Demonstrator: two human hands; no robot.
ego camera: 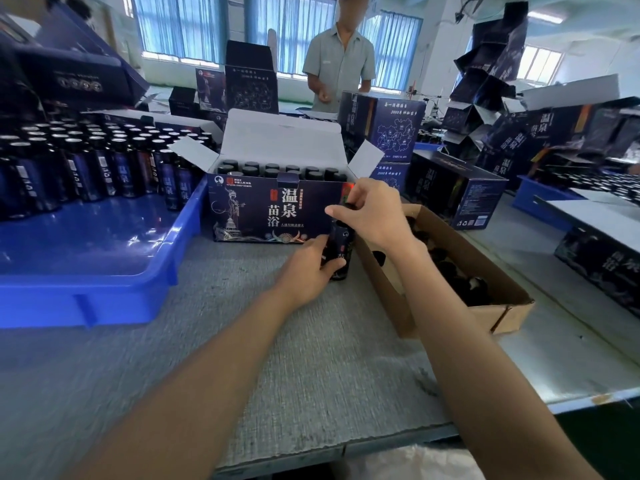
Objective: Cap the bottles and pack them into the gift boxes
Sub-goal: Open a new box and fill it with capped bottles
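One wide-angle camera worn on the head looks forward and down, set close over the grey table

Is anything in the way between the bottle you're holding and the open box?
Nothing visible lies between them. The bottle is right in front of the box, so it only has to go up over the front wall; the top is open.

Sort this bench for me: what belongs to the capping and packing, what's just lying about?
Job: held bottle; open gift box; cardboard box of caps; blue tray of bottles.
Lying about: closed gift boxes; stacked cartons behind.
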